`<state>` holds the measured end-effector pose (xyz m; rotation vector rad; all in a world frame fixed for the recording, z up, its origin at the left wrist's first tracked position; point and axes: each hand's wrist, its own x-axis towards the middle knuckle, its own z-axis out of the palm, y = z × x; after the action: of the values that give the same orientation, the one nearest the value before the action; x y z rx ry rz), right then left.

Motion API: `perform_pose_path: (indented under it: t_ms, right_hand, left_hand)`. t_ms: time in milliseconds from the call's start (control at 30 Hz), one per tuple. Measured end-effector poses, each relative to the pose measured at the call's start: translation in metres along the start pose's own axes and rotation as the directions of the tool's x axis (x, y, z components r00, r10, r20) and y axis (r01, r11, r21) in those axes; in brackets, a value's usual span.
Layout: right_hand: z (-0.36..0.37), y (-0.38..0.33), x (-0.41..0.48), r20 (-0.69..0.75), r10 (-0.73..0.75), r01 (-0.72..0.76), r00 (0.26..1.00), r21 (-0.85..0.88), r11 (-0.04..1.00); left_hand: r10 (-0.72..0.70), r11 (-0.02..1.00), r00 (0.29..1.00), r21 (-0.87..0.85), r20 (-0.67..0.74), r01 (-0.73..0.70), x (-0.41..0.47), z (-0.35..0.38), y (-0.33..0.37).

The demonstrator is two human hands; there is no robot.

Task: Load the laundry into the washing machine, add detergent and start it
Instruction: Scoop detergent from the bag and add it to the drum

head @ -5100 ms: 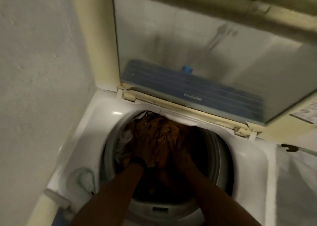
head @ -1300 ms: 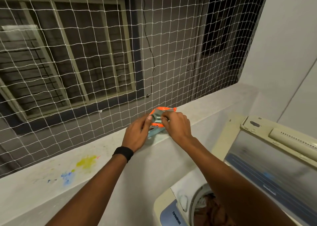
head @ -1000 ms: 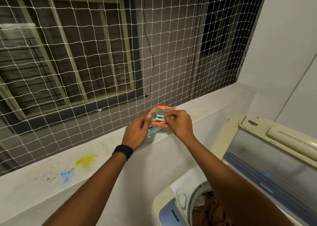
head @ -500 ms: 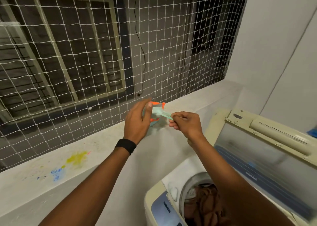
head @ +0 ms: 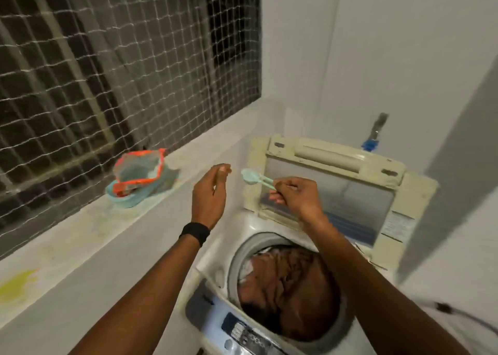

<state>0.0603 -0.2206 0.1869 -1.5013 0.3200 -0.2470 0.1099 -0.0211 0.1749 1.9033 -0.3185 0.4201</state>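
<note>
Pinches the handle of a pale teal scoop (head: 254,178) in the right hand (head: 293,197), fingers curled, bowl pointing left, above the open washing machine (head: 215,260). Holds the left hand (head: 210,193) raised just beside the scoop, fingers relaxed, gripping nothing. Has brown laundry (head: 288,287) inside the machine and the detergent pouch (head: 140,178) on the ledge (head: 80,230), apart from both hands.

No text, brand, number or sign can be read. The dark display on the washing machine's control panel (head: 238,331) bears pale markings, blurred beyond reading. A light sticker (head: 397,226) on the lower right corner of the raised lid (head: 334,155) carries fine print, too small to make out. Any printing on the orange-edged detergent pouch (head: 138,175), lying on the ledge (head: 67,236), is illegible.
</note>
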Motion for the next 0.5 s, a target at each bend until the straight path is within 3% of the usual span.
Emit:
perform_pose_path:
  t_ms: [133,267,367,500]
  right_hand:
    - [-0.057,0.021,-0.010,-0.121,0.043,-0.044,0.992,-0.004,0.999]
    - [-0.097,0.048,-0.013,-0.258,0.061,-0.081,0.964,-0.066,0.995]
    - [-0.115,0.071,-0.013,-0.339,0.083,-0.119,0.937,-0.087,0.989]
    - [-0.127,0.100,-0.020,-0.410,0.140,-0.157,0.901,-0.009,0.988]
  left_hand:
    - [-0.148,0.981,0.983,-0.110,0.106,0.159,-0.019,0.058,-0.017]
    - [-0.316,0.919,0.916,-0.162,0.248,0.361,-0.041,0.113,-0.038]
    - [-0.446,0.850,0.814,-0.109,0.372,0.516,-0.055,0.154,-0.066]
    - [-0.611,0.671,0.592,-0.053,0.525,0.740,-0.079,0.195,-0.099]
